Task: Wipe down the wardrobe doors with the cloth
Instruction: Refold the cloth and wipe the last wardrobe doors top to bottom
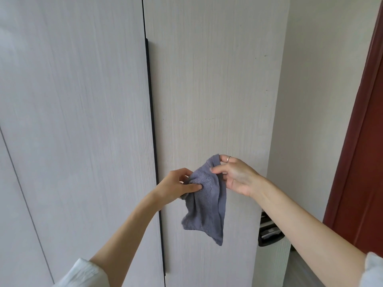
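A grey-blue terry cloth [204,212] hangs in the air in front of the right wardrobe door [211,79]. My left hand [176,186] pinches its left upper part between thumb and fingers. At the top corner my right hand [232,175], with a ring on one finger, pinches the hem. The cloth droops loosely below both hands and is not pressed against the door. The left wardrobe door [72,100] is pale wood grain like the right one. A long dark handle strip [152,121] runs down the gap between them.
A cream wall [315,100] stands right of the wardrobe, and a dark red door frame [362,152] beyond it. Low down beside the wardrobe sits a black and white object [269,233], partly hidden by my right forearm. Another door seam [20,193] shows at far left.
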`<action>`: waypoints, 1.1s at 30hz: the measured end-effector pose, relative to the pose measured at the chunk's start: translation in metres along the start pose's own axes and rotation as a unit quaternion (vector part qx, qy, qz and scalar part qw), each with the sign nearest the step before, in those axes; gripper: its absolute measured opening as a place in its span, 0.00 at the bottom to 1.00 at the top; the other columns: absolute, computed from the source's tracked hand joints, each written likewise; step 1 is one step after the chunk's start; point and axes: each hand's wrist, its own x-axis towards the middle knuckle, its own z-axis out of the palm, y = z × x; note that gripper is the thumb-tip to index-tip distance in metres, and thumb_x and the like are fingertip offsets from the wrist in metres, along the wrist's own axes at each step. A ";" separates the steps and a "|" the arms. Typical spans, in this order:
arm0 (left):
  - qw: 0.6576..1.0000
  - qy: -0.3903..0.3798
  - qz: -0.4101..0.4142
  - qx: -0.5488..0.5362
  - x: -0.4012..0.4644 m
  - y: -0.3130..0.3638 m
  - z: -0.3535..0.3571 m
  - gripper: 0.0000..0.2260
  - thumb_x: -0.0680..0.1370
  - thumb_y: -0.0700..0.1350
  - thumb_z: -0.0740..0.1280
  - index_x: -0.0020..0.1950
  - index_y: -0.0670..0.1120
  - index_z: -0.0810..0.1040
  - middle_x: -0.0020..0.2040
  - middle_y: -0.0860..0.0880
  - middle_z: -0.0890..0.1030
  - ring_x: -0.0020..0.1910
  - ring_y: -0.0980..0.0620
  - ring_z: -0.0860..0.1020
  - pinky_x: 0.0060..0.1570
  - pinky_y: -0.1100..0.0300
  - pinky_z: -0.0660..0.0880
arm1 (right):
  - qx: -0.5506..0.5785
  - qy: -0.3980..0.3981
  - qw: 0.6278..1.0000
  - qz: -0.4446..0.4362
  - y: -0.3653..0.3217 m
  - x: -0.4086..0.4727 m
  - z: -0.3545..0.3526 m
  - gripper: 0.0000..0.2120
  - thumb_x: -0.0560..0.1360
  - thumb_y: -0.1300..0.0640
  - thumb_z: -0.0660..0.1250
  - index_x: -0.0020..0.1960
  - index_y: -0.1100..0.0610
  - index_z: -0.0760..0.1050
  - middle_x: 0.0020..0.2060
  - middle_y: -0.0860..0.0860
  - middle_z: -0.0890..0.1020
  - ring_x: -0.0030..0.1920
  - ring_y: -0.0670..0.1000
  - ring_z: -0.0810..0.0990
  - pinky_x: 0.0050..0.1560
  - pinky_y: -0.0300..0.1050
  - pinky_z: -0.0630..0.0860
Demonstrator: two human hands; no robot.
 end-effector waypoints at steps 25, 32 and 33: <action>0.999 -0.032 -0.003 0.006 -0.002 0.005 -0.019 0.17 0.76 0.56 0.67 0.62 0.52 0.70 0.57 0.53 0.76 0.53 0.59 0.77 0.53 0.64 0.75 | -0.017 0.041 0.999 0.030 0.014 -0.007 0.007 0.02 0.74 0.63 0.68 0.45 0.62 0.77 0.34 0.54 0.79 0.35 0.51 0.79 0.36 0.43 0.77; 0.968 0.013 0.119 0.222 0.004 0.004 -0.011 0.18 0.71 0.44 0.74 0.57 0.51 0.74 0.50 0.52 0.80 0.48 0.55 0.77 0.43 0.73 0.72 | 0.091 0.057 0.988 0.108 0.006 0.002 0.013 0.03 0.75 0.66 0.67 0.42 0.63 0.76 0.33 0.55 0.79 0.31 0.49 0.79 0.29 0.38 0.78; 0.966 0.019 0.118 0.231 0.005 0.002 -0.014 0.15 0.72 0.43 0.74 0.57 0.49 0.76 0.47 0.52 0.80 0.46 0.55 0.78 0.42 0.73 0.72 | 0.047 0.057 0.992 0.105 0.005 0.001 0.013 0.03 0.75 0.64 0.68 0.43 0.63 0.75 0.37 0.56 0.80 0.34 0.51 0.80 0.30 0.39 0.79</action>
